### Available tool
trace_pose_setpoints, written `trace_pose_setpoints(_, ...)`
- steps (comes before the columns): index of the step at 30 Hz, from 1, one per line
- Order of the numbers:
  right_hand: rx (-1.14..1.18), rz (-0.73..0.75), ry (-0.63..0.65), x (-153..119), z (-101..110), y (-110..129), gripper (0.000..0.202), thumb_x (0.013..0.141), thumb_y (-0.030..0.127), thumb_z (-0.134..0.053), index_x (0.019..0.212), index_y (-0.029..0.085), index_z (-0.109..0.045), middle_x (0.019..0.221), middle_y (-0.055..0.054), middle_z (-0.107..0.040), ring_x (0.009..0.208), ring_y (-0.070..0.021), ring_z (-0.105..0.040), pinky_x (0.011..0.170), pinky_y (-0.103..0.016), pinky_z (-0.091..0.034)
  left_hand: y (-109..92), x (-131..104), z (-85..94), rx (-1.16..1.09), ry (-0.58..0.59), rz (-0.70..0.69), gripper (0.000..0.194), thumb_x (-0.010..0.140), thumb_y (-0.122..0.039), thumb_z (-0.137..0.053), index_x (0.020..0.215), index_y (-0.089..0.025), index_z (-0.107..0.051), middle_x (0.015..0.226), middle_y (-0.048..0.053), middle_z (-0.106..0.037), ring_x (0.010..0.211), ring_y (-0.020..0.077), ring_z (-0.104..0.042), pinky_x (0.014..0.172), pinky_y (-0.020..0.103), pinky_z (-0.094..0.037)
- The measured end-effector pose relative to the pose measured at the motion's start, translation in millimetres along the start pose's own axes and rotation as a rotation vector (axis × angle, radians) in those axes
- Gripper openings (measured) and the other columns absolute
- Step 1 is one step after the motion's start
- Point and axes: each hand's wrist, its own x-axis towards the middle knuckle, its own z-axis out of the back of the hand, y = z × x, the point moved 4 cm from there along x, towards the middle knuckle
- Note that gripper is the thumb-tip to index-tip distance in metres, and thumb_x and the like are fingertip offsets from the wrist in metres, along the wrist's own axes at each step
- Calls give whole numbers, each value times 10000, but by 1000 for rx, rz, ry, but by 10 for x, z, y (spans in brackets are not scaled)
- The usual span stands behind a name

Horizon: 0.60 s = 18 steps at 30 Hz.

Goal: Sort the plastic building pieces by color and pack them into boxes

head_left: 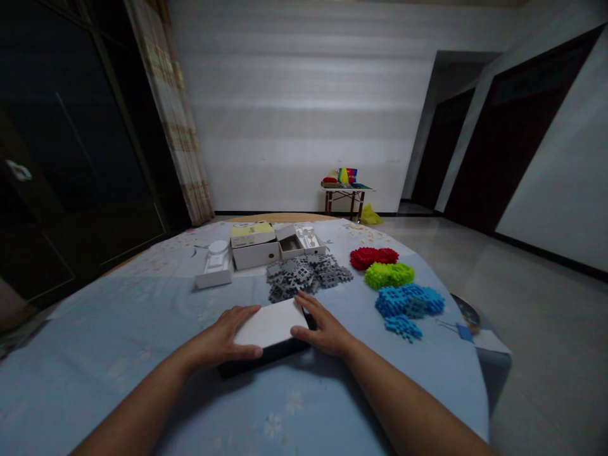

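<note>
A flat box [273, 324] with a white top and black lower part rests on the cloth in front of me. My left hand [227, 334] grips its left end, thumb along the near edge and fingers over the far side. At the right end, my right hand [324, 326] holds the box with thumb and fingers closed on its edges. Just beyond it lies a heap of grey interlocking plastic pieces [304, 273]. The underside of the box is hidden.
Behind the heap stand a yellow-topped box [253, 234], an open white box [289, 243] and a white box with a round part [217, 261]. Red [373, 257], lime green [389, 275] and blue pieces [408, 300] lie right. A stool [491, 361] stands beside the table edge.
</note>
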Motion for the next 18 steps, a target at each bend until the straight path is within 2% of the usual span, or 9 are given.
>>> trace_pose_setpoints(5,6,-33,41,2,5,11,785,686,557,-627,1334,181,-393,1438,-123,-272,1320,-248,-251,1092,-403,-202,-37,-12,1,23,16,15,910,607,-665,-548,1360,-201,-331,1374,107,-411,1259,278,-362,1056,397,-270)
trace_pose_setpoints(8,13,-37,68,-1,32,33,910,604,543,-699,1365,205,-333,1456,-116,-230,1335,-257,-208,1095,-416,-181,-24,-19,41,-42,-36,31,924,600,-651,-569,1365,-199,-316,1390,118,-397,1264,285,-364,1055,415,-274)
trace_pose_setpoints(10,1,-32,106,5,50,39,1028,540,526,-744,1394,221,-259,1476,-110,-172,1350,-258,-154,1098,-425,-157,37,-24,103,-174,-146,89,901,642,-643,-529,1374,-181,-280,1382,137,-406,1253,278,-389,1036,418,-307)
trace_pose_setpoints(13,-30,-31,168,37,70,27,1126,503,481,-776,1416,227,-168,1492,-108,-96,1362,-255,-92,1100,-421,-134,215,-67,196,-425,-405,216,764,741,-630,-388,1334,-152,-321,1290,145,-507,1190,250,-473,992,407,-370)
trace_pose_setpoints(16,-36,-28,218,78,80,22,1137,501,399,-793,1420,242,-143,1474,-105,-164,1345,-253,-164,1092,-397,-175,435,-154,197,-543,-634,287,627,772,-611,-350,1217,-182,-454,1141,105,-617,1118,239,-537,988,419,-376)
trace_pose_setpoints(18,-49,-35,246,92,94,37,1144,479,358,-805,1416,263,-157,1441,-94,-233,1314,-254,-244,1073,-377,-229,585,-202,136,-566,-698,318,568,767,-602,-378,1147,-202,-512,1052,82,-658,1067,238,-571,986,430,-381)
